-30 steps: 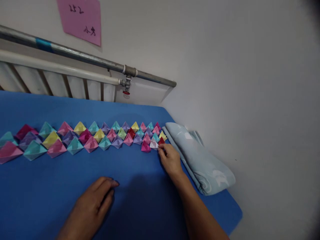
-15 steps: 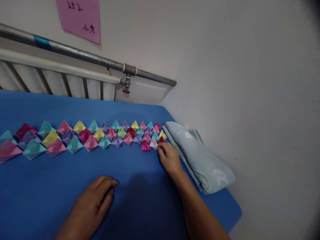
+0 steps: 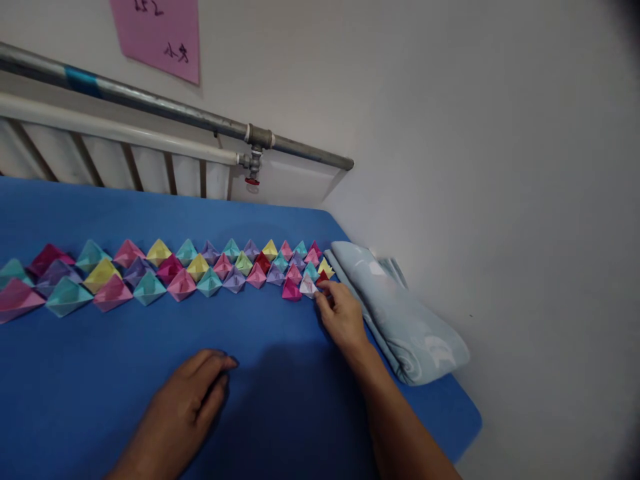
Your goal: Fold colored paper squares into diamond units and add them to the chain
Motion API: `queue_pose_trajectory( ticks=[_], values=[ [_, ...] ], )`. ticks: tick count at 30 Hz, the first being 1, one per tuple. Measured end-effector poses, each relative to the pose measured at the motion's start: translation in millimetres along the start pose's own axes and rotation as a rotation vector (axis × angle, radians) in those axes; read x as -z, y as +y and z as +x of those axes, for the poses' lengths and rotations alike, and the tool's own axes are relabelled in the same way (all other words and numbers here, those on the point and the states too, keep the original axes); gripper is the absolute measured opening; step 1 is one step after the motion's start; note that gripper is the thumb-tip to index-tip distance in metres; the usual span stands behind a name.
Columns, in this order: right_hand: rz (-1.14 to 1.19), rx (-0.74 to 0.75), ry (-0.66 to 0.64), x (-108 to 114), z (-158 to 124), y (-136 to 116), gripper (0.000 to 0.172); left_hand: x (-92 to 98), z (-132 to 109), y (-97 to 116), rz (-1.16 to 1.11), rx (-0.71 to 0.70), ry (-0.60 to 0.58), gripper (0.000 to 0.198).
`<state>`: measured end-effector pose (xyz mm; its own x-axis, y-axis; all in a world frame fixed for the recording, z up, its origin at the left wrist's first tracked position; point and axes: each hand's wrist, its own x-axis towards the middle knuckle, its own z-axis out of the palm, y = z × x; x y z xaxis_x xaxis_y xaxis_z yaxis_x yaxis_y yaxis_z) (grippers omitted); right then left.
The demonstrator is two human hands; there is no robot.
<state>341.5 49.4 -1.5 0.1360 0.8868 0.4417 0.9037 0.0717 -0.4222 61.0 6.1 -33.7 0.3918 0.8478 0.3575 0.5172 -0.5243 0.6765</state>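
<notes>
My right hand (image 3: 342,312) is at the right end of several rows of folded paper boats. Its thumb and forefinger stand slightly apart, the fingertips close against a red paper boat (image 3: 323,277) that they partly cover. Just left of those fingertips sits a white paper boat (image 3: 308,287), with a magenta paper boat (image 3: 291,290) beside it. Behind the red one is a yellow paper boat (image 3: 325,268). Lower left, my left hand (image 3: 193,393) rests on the blue surface (image 3: 260,333), thumb apart from loosely bent fingers, holding nothing.
A folded pale blue blanket (image 3: 400,313) lies along the right edge, close to my right forearm. More paper boats (image 3: 149,288) stretch leftward in rows. Behind the surface run a metal pipe (image 3: 165,107) with a red-handled valve (image 3: 253,180) and a white radiator (image 3: 100,160).
My right thumb and forefinger have parted slightly beside the red paper boat. My left hand stays where it was. The view has shifted very slightly.
</notes>
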Motion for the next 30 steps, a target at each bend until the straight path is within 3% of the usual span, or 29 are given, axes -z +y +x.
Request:
queue_pose_trajectory(
  ticks=[5, 11, 14, 20, 25, 30],
  values=[
    [0.117, 0.006, 0.031, 7.4, -5.1, -14.2, 0.016, -0.8, -1.0, -1.4, 0.002, 0.003, 0.002, 0.02],
    [0.18, 0.156, -0.341, -3.2, -22.6, -42.4, 0.014, -0.9, -1.1, -2.0, -0.004, -0.016, 0.004, 0.019],
    [0.154, 0.196, -0.361, -15.0, -27.9, -48.5, 0.013, -0.6, -0.4, -1.5, -0.003, -0.025, 0.009, 0.019],
    [0.001, 0.174, -0.365, -27.7, -27.3, -51.2, 0.017, -2.0, -1.1, -2.7, 0.013, -0.018, 0.009, 0.019],
    [-0.149, 0.071, -0.455, -29.2, -21.5, -62.7, 0.032, -2.8, -2.2, -2.2, 0.004, -0.032, 0.027, 0.019],
    [-0.245, 0.013, -0.525, -28.6, -14.2, -72.3, 0.036, -3.3, -2.1, -2.3, -0.015, -0.03, 0.031, 0.018]
  ],
)
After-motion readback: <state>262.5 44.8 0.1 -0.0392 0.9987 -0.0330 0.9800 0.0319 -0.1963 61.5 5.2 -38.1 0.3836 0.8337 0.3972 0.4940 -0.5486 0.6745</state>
